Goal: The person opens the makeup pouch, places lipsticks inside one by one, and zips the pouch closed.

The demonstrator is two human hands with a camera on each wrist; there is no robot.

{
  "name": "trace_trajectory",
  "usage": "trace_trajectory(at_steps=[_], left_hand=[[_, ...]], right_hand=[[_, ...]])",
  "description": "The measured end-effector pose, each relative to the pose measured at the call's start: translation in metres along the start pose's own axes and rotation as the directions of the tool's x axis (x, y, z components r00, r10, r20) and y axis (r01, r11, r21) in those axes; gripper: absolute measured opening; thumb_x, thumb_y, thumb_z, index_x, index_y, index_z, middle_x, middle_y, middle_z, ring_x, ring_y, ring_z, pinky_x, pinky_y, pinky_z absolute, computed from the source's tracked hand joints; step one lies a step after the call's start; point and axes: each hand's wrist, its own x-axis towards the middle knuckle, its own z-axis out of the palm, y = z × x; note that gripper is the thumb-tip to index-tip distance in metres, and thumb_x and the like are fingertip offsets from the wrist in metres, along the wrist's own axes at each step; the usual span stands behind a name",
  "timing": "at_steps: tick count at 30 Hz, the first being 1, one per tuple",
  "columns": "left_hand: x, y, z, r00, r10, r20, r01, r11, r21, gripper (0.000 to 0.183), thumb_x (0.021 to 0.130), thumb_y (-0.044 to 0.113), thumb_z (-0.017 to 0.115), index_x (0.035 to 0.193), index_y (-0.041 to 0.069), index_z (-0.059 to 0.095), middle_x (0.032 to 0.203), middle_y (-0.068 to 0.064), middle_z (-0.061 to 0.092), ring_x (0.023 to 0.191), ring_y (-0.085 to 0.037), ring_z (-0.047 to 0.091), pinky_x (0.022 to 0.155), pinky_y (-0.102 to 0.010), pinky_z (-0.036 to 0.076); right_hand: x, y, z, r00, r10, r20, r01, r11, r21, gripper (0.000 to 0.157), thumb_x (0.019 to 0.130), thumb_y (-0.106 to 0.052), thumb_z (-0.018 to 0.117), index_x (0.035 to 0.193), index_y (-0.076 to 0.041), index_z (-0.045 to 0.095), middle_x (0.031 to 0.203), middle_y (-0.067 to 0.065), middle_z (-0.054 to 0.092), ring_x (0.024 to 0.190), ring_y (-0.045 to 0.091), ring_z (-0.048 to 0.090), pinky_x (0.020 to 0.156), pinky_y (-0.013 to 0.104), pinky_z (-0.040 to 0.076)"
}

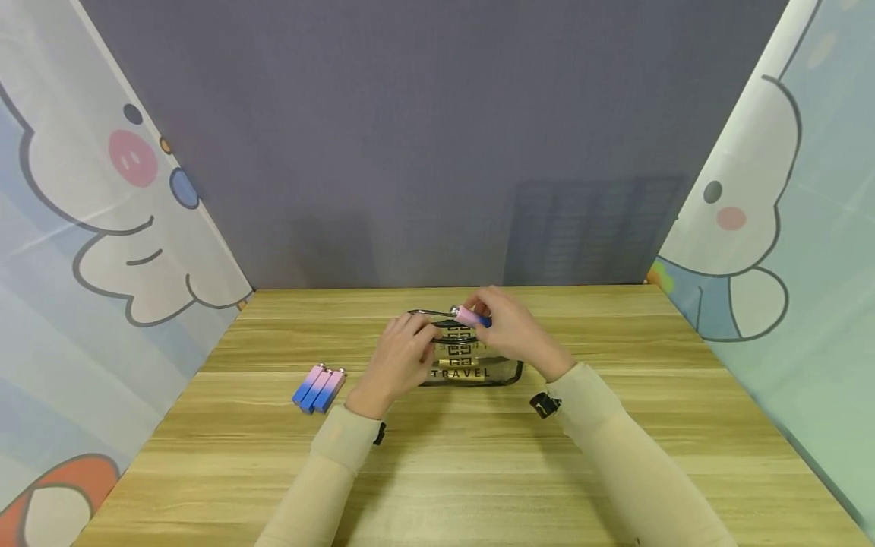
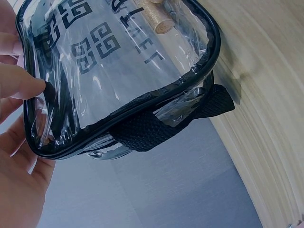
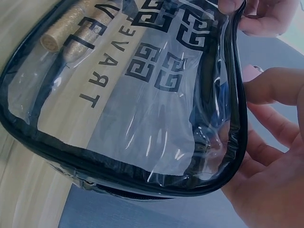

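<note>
A see-through zip pouch (image 1: 504,369) with black trim and TRAVEL lettering stands on the table. My left hand (image 1: 402,358) pinches the pouch's upper rim, its thumb on the front side in the left wrist view. Between the fingers of my right hand (image 1: 511,325) is a small square-sided stick (image 1: 469,316), fading from pink to blue, with a silver tip. It is held just over the pouch's open top, partly covered by the fingers. Glittery gold tubes (image 3: 52,37) lie at the bottom inside the pouch. A black fabric tab (image 2: 142,133) is on the pouch's side.
Several matching pink-and-blue sticks (image 1: 318,389) lie side by side on the wood-grain table (image 1: 451,471), left of my left hand. A grey panel (image 1: 410,152) rises behind the table, with cartoon-print curtains (image 1: 61,251) on both sides.
</note>
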Motion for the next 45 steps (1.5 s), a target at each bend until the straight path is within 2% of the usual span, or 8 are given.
trace_trajectory(at_steps=[11,16,20,26,33,45], left_hand=[[-0.001,0.0,0.0,1.0,0.006,-0.013,-0.006,1.0,0.002,0.021,0.079,-0.003,0.076,0.094,0.01,0.07,0.096,-0.003,0.063,0.084,-0.023,0.055,0.072,-0.035,0.043],[-0.001,0.0,0.0,1.0,0.0,-0.006,0.0,1.0,0.001,0.021,0.08,-0.004,0.076,0.094,0.01,0.07,0.096,-0.002,0.063,0.085,-0.022,0.055,0.073,-0.035,0.043],[-0.001,0.0,0.0,1.0,-0.006,-0.001,0.006,1.0,-0.001,0.021,0.08,-0.003,0.076,0.095,0.01,0.071,0.097,-0.003,0.064,0.087,-0.022,0.056,0.074,-0.036,0.044],[-0.001,0.001,-0.001,1.0,-0.008,-0.001,0.008,1.0,0.002,0.021,0.08,-0.003,0.075,0.096,0.01,0.071,0.097,-0.003,0.064,0.087,-0.024,0.056,0.075,-0.037,0.045],[-0.001,0.001,-0.001,1.0,-0.014,0.006,0.014,1.0,0.009,0.02,0.08,-0.003,0.075,0.096,0.01,0.071,0.097,-0.004,0.064,0.086,-0.024,0.057,0.075,-0.037,0.045],[-0.001,0.001,0.0,1.0,-0.01,0.018,0.009,1.0,0.024,0.021,0.08,-0.002,0.076,0.097,0.009,0.072,0.098,-0.004,0.065,0.087,-0.024,0.058,0.076,-0.037,0.046]], right_hand=[[0.0,0.0,0.002,1.0,-0.003,0.022,0.003,1.0,-0.013,0.029,0.09,-0.001,0.067,0.119,-0.006,0.066,0.106,0.007,0.063,0.093,0.022,0.059,0.081,0.041,0.051],[-0.002,-0.001,0.001,0.999,-0.004,0.035,0.004,1.0,-0.022,0.028,0.093,-0.004,0.066,0.12,-0.007,0.066,0.111,0.006,0.061,0.099,0.023,0.058,0.087,0.043,0.05],[-0.004,-0.001,0.001,1.0,-0.009,0.03,0.01,0.999,-0.048,0.027,0.093,-0.005,0.067,0.121,-0.007,0.066,0.114,0.006,0.061,0.104,0.024,0.058,0.091,0.043,0.05],[-0.01,-0.003,-0.002,0.999,-0.038,0.022,0.04,0.993,-0.113,0.023,0.094,-0.008,0.067,0.116,-0.006,0.069,0.112,0.007,0.063,0.103,0.026,0.059,0.089,0.045,0.051],[-0.017,-0.002,-0.004,0.997,-0.069,-0.03,0.059,0.968,-0.244,0.016,0.091,-0.016,0.072,0.105,-0.008,0.072,0.107,0.004,0.065,0.099,0.024,0.059,0.085,0.043,0.051],[-0.03,0.01,-0.001,0.989,-0.109,-0.1,0.083,0.968,-0.238,0.014,0.086,-0.012,0.077,0.097,-0.006,0.071,0.099,0.006,0.063,0.096,0.026,0.056,0.086,0.045,0.049]])
